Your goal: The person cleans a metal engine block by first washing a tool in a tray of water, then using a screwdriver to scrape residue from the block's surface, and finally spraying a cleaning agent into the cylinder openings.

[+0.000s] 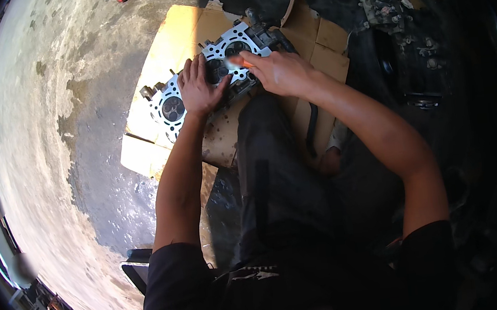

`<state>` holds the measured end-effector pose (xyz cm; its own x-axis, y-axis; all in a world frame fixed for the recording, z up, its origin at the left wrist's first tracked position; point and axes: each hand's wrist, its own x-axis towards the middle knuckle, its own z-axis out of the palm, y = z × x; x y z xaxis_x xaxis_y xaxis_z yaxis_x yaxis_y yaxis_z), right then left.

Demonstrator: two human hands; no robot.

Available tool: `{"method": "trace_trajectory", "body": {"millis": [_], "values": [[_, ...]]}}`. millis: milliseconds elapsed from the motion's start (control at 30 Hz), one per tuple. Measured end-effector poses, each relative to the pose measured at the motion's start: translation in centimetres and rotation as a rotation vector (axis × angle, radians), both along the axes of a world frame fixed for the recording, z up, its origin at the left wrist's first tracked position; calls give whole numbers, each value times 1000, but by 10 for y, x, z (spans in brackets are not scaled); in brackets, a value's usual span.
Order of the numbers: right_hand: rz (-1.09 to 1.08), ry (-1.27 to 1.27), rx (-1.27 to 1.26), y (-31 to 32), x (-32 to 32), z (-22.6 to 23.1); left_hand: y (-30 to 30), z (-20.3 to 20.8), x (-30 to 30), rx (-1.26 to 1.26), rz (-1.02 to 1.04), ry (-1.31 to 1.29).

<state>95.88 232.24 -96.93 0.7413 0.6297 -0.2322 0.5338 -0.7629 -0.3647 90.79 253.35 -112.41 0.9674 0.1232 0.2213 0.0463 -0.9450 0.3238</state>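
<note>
Evidently I'm mid-job: the engine head [216,69] lies on cardboard [324,38], its face mostly bright, its chambers dark; what remains, I can't tell. My left hand [198,93] rests spread on it, while my right hand [279,72] grips an orange tool [244,63] right of its middle.

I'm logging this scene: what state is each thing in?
Cylinder head: lying on cardboard, flat face up.
Orange tool: held, far end blurred.
Left hand: laid open on the cylinder head.
Right hand: closed on the orange tool.
Cardboard: spread out, stained.
Floor: partly sunlit, partly shaded.
</note>
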Motion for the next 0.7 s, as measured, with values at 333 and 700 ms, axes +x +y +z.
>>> {"method": "trace_trajectory", "body": {"millis": [333, 700], "values": [[72, -13, 16, 1, -9, -11, 2, 0, 5, -36, -16, -54], [23, -66, 94, -13, -8, 6, 2, 4, 6, -58, -35, -69]]}}
